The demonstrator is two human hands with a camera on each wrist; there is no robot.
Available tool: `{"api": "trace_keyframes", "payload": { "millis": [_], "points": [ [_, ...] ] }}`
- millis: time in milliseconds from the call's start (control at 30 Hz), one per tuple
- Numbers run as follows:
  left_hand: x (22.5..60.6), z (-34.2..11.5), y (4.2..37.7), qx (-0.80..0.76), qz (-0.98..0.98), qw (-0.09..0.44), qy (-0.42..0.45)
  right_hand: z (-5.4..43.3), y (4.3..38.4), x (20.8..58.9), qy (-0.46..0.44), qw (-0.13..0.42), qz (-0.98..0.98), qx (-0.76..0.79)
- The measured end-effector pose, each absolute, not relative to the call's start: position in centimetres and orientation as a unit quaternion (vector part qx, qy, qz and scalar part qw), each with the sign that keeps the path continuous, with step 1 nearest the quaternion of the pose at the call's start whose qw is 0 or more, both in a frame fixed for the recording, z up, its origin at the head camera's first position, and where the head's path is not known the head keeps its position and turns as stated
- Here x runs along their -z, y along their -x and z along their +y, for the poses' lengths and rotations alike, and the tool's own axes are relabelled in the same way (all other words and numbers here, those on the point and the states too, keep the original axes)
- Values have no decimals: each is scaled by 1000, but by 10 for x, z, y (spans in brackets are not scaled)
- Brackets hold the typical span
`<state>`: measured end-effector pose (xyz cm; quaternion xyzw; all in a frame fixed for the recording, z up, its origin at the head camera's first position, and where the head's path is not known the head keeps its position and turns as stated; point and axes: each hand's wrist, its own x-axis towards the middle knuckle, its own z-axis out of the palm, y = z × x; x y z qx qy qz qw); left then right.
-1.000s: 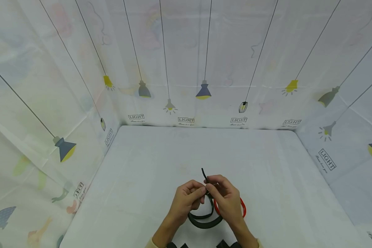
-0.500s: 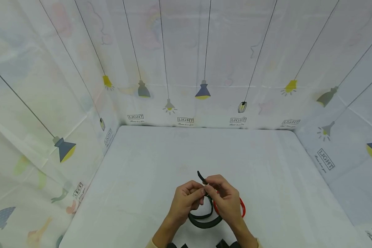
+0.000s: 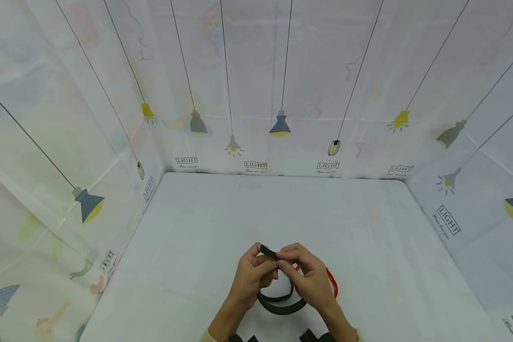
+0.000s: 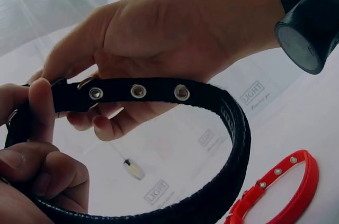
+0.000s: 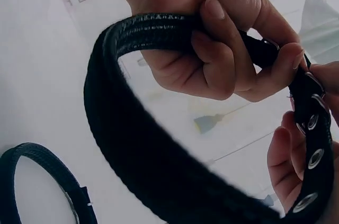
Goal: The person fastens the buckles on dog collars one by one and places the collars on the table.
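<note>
Both hands pinch a black collar (image 4: 233, 128) with a row of metal eyelets. My left hand (image 3: 250, 273) holds the strap near its metal fittings. My right hand (image 3: 309, 280) grips it with thumb and index finger, close beside the left fingertips. In the head view the short strap end (image 3: 268, 251) points left from the right fingertips, over the left fingers. The right wrist view shows the collar's wide band curving toward the camera, with eyelets down the right side. Fingers partly hide the buckle area.
A red collar (image 4: 304, 192) with eyelets lies on the white table (image 3: 188, 237), beyond the right hand in the head view. Another black collar (image 5: 53, 168) lies on the table. Printed cloth walls (image 3: 256, 95) stand around the table's back and sides.
The strap end has swung from pointing up to pointing left over the left hand. The right fingertips have shifted slightly left, and the left index finger has risen beside the strap end.
</note>
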<state>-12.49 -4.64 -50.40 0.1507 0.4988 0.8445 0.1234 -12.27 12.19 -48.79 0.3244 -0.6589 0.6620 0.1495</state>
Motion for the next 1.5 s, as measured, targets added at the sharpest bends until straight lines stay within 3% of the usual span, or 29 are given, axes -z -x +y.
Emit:
{"api": "trace_keyframes", "payload": {
  "millis": [400, 600, 967, 1267, 1500],
  "points": [
    [504, -46, 125, -865, 444, 104, -211, 123, 121, 486, -317, 133, -667, -661],
    [501, -48, 124, -857, 461, 118, -195, 126, 122, 484, -319, 131, -657, -670],
    [505, -50, 126, -800, 577, 119, -114, 131, 124, 485, -272, 199, -648, -682],
    [509, -46, 125, -774, 617, 78, -123, 133, 122, 485, -270, 158, -677, -667],
    [508, -44, 123, -752, 644, 73, -123, 133, 125, 486, -304, 163, -675, -652]
  ]
}}
